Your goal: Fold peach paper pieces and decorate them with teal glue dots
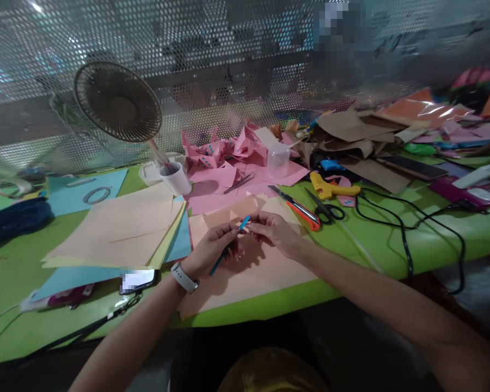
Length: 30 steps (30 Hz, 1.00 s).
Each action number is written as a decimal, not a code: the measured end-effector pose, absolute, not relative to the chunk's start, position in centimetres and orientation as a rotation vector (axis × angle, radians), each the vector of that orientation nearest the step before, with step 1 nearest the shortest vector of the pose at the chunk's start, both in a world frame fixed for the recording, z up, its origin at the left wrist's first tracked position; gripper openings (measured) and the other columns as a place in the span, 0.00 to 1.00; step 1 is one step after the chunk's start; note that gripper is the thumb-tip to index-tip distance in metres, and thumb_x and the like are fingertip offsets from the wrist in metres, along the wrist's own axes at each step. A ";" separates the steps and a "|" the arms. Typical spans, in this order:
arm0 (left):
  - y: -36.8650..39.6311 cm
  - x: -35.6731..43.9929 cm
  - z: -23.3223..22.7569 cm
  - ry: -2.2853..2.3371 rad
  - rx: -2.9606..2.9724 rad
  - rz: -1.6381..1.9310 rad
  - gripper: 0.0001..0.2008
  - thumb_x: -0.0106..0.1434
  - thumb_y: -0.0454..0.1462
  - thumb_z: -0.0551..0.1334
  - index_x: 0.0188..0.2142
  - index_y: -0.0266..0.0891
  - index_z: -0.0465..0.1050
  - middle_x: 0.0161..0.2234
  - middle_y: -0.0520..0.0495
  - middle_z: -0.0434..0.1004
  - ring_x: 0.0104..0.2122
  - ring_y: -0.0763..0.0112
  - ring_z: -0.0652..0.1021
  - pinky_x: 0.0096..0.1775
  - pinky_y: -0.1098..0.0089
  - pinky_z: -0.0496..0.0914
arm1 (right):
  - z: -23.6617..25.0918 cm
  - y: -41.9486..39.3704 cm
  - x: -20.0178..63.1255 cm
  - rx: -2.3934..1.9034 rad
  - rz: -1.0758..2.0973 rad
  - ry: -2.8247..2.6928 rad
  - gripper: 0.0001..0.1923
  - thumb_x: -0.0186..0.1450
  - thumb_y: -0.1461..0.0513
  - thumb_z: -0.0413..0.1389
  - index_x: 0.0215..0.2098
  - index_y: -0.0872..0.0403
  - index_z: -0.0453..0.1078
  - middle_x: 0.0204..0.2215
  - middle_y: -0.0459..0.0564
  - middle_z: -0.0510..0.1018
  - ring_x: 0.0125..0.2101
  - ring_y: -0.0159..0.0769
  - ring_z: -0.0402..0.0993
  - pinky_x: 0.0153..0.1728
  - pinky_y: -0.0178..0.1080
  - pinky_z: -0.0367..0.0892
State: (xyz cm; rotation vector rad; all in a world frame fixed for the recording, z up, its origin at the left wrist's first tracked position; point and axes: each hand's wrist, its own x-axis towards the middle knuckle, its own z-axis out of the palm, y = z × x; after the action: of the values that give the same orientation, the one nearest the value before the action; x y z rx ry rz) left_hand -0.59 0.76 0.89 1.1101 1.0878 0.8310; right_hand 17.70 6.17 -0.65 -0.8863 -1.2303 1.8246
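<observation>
A narrow blue paper strip [244, 222] runs slantwise through my left hand [213, 246], which is closed on it, and its darker lower end comes out beneath the fingers. My right hand [273, 233] is pinched at the strip's upper end. What lies between its fingertips is too small to make out. Both hands are above a large peach paper sheet [245, 280] at the table's front edge. Behind them lies a folded peach paper piece [240, 209]. Right of the hands are an orange box cutter [302, 211] and black-handled scissors [329, 211].
A yellow glue gun [330, 188] with a black cord lies at right. Stacked paper [114, 228], a phone [136, 281] and a white cup [175, 178] are at left, below a fan [118, 103]. Pink paper pieces [212, 149] and a clear plastic container [278, 160] stand behind.
</observation>
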 end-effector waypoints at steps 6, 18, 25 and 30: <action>0.8 -0.6 0.6 1.097 1.129 0.817 0.20 0.64 0.52 0.62 0.39 0.37 0.70 0.24 0.50 0.76 0.19 0.79 0.73 0.21 0.78 0.61 | -0.6 6.0 18.1 -0.879 1.847 -1.362 0.20 0.53 0.56 0.67 0.40 0.58 0.76 0.26 0.45 0.76 0.20 0.24 0.65 0.15 0.30 0.48; 1.1 -0.8 -0.2 1.108 1.126 0.830 0.23 0.62 0.55 0.63 0.41 0.37 0.73 0.26 0.48 0.78 0.21 0.74 0.76 0.24 0.75 0.70 | -1.1 6.2 17.9 -0.985 1.784 -1.385 0.13 0.56 0.57 0.63 0.35 0.57 0.76 0.21 0.43 0.73 0.18 0.24 0.65 0.13 0.28 0.48; 1.1 -0.7 -0.2 1.113 1.132 0.839 0.23 0.62 0.56 0.62 0.38 0.38 0.74 0.26 0.47 0.79 0.22 0.73 0.77 0.26 0.74 0.71 | -1.0 6.1 17.9 -0.976 1.781 -1.421 0.14 0.56 0.57 0.62 0.38 0.57 0.77 0.20 0.42 0.72 0.18 0.24 0.65 0.13 0.28 0.49; 1.0 -0.4 0.0 1.123 1.149 0.881 0.24 0.62 0.57 0.61 0.36 0.37 0.75 0.25 0.47 0.79 0.22 0.73 0.76 0.26 0.74 0.70 | -0.9 6.0 17.8 -0.998 1.786 -1.404 0.13 0.56 0.57 0.63 0.36 0.57 0.76 0.20 0.41 0.72 0.18 0.24 0.65 0.13 0.29 0.49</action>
State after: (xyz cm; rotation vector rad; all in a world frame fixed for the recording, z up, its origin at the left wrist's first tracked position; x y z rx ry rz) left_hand -0.40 1.01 0.00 1.1495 1.1228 0.8812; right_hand 17.81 5.97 -0.85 -0.9979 -1.4036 1.7856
